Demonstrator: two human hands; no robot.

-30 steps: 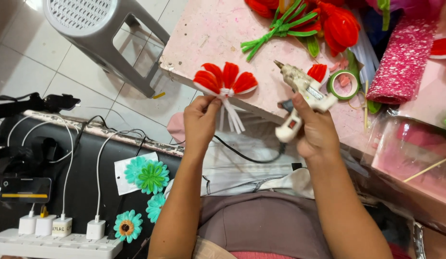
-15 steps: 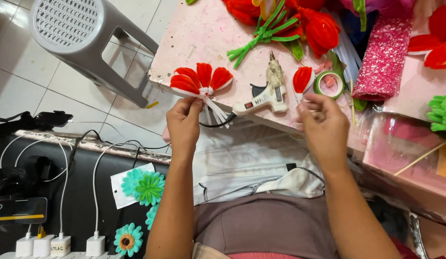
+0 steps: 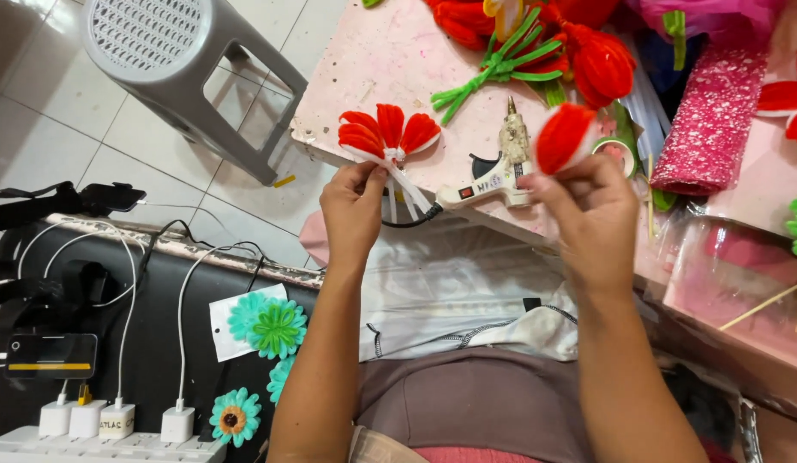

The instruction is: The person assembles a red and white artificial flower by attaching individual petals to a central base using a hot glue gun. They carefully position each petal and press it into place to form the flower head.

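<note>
Since the earlier frame, the right hand (image 3: 587, 214) has lifted a single red petal (image 3: 563, 135) off the pink table (image 3: 373, 69) and now holds it raised, level with the left hand (image 3: 354, 201); the glue gun (image 3: 501, 176) remains lying on the near edge of the table between the two hands, untouched. Left hand: fingers closed in a pinch on the white stems of a red flower fan (image 3: 386, 133), which shows three petals spread upward, its loose white tails hanging down past the table edge. Right hand: thumb and fingers closed on the base of the loose petal, petal upright, well apart from the fan. Judged from the layout, the fan is partly built: three petals are joined, a fourth is in hand but not yet attached, and no glue contact is visible at this moment. Farther back on the table lie finished red flowers with green stems (image 3: 493, 64), a roll of green tape (image 3: 617, 154) just right of the glue gun, and a pink glitter roll (image 3: 711, 120) at far right. At left, on the floor, stand a grey plastic stool (image 3: 184, 77), a power strip with chargers (image 3: 107, 433), and teal paper flowers (image 3: 270, 326) on a dark surface.
</note>
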